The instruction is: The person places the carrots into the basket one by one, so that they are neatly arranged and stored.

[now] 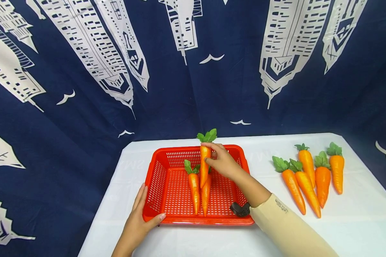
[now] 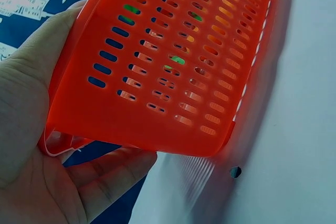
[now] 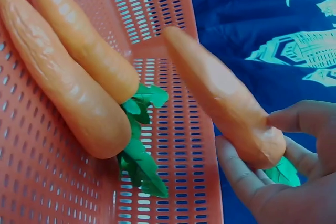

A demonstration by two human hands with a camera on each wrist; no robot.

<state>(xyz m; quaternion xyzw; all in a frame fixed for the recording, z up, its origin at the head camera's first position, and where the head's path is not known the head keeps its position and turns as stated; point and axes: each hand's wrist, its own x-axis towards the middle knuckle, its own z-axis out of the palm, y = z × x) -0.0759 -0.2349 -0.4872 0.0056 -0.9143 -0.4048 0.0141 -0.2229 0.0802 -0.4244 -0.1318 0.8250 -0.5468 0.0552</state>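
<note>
My right hand [image 1: 221, 161] pinches an orange carrot [image 1: 204, 166] near its leafy top, holding it above the red plastic basket [image 1: 209, 221] with its tip down. In the right wrist view, thumb and fingers close round the thick end of this carrot [image 3: 226, 98]. Two more carrots lie inside the basket, a left carrot [image 1: 194, 194] and a right carrot [image 1: 206, 198] partly hidden behind the held one. My left hand [image 1: 137, 217] grips the basket's near left corner; in the left wrist view, thumb and fingers of this hand [image 2: 31, 129] span its rim.
Several carrots [image 1: 305, 185] lie in a loose group on the white table [image 1: 347, 221], to the right of the basket. Inside the basket's front right, a dark object [image 1: 240, 209] shows beside the right sleeve [image 1: 286, 225]. A navy cloth [image 1: 193, 96] with white building prints hangs behind the table.
</note>
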